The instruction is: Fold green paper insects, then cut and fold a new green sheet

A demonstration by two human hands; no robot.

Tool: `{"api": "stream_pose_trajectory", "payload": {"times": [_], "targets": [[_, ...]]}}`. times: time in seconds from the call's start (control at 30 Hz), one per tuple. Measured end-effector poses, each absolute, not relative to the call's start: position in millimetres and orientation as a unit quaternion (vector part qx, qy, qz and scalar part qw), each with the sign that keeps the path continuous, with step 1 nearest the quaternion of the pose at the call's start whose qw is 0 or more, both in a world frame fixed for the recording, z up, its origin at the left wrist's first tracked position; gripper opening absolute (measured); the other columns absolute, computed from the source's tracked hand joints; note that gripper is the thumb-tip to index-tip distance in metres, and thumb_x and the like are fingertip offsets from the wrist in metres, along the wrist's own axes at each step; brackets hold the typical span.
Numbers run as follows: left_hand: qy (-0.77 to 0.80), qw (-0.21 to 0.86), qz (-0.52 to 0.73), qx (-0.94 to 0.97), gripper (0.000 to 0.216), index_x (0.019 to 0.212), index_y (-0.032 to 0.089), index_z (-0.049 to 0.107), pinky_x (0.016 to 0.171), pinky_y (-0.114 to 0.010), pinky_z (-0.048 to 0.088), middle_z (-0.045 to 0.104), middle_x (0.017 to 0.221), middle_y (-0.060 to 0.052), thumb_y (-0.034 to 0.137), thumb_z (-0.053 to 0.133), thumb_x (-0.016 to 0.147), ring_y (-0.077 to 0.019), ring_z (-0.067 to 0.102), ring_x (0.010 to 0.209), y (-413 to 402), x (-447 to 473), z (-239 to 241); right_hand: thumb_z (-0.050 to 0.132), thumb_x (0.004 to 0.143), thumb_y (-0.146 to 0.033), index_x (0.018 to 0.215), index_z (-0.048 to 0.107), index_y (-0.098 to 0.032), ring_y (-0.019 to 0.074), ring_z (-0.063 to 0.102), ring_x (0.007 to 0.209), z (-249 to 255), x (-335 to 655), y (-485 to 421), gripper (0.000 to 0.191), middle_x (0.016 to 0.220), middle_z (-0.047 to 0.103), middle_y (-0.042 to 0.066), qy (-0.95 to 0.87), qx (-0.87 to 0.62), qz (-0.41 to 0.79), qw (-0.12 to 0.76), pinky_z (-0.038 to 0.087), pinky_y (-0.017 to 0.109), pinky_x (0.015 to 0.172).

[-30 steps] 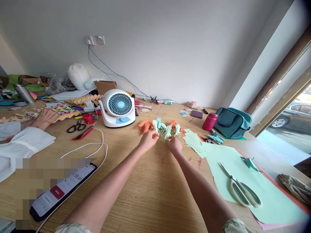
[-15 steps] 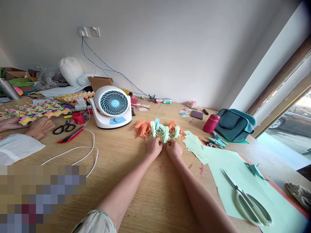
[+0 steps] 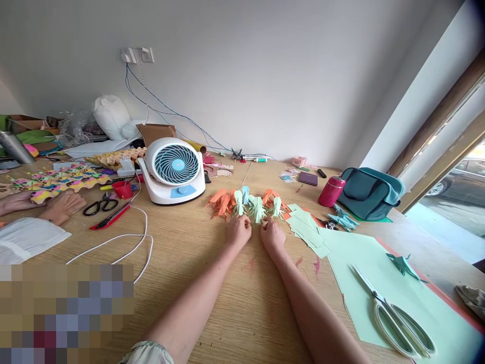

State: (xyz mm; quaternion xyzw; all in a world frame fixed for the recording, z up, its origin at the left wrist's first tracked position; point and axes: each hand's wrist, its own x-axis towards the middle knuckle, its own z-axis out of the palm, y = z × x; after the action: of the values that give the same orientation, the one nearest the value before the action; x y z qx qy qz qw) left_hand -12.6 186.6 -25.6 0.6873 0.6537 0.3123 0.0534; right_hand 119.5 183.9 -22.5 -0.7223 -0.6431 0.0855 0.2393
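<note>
Left hand [image 3: 238, 232] and right hand [image 3: 273, 236] near pale green paper figures [image 3: 257, 208]
Head view: fingers curled, whether gripping I cannot tell; the figures sit just beyond both hands, orange figures [image 3: 223, 203] beyond the left, green sheets [image 3: 306, 226] right of the right.

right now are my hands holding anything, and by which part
Cannot tell: your left hand and right hand curl near pale green paper figures, but any grip is too small to see.

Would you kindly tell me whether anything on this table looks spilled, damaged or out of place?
Yes: reddish-pink marks show on the wooden tabletop near the right hand. They look odd against the plain wood grain, perhaps stains, though I cannot tell from what.
</note>
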Motion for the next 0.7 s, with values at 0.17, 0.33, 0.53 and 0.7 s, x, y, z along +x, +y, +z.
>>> {"api": "stream_pose_trajectory", "payload": {"times": [0.17,0.33,0.53,0.7], "targets": [[0.653,0.051,0.337,0.676,0.012,0.088,0.02,0.061,0.079,-0.03,0.043,0.067,0.092,-0.004,0.012,0.052,0.083,-0.019,0.06,0.091,181.8,-19.8,-26.3,0.048,0.091,-0.028,0.116,0.05,-0.022,0.0172,0.064,0.092,-25.0,125.3,164.8,0.026,0.11,0.065,0.004,-0.654,-0.713,0.07,0.245,0.041,0.026,0.066],[0.651,0.034,0.328,0.683,0.012,0.091,0.02,0.06,0.079,-0.031,0.042,0.067,0.095,-0.005,0.015,0.051,0.086,-0.02,0.059,0.093,161.1,-22.0,-22.2,0.045,0.092,-0.022,0.112,0.052,-0.022,0.0166,0.064,0.087,-25.9,132.8,130.5,0.021,0.11,0.065,0.004,-0.684,-0.69,0.045,0.233,0.039,0.027,0.068],[0.611,0.01,0.256,0.749,0.013,0.091,0.022,0.062,0.086,-0.037,0.039,0.066,0.098,-0.007,0.015,0.051,0.086,-0.0248,0.056,0.102,126.4,-10.0,-18.8,0.044,0.094,-0.02,0.102,0.06,-0.021,0.0191,0.063,0.088,-26.2,134.3,105.5,0.018,0.105,0.066,0.007,-0.72,-0.663,0.017,0.204,0.038,0.028,0.072],[0.597,0.006,0.194,0.779,0.022,0.098,0.019,0.063,0.091,-0.04,0.039,0.064,0.103,-0.012,0.014,0.044,0.09,-0.0266,0.055,0.105,115.7,0.2,-16.5,0.042,0.097,-0.022,0.097,0.062,-0.02,0.0185,0.062,0.086,-24.1,133.0,105.0,0.02,0.1,0.064,0.008,-0.718,-0.67,0.003,0.188,0.038,0.027,0.071]]}}
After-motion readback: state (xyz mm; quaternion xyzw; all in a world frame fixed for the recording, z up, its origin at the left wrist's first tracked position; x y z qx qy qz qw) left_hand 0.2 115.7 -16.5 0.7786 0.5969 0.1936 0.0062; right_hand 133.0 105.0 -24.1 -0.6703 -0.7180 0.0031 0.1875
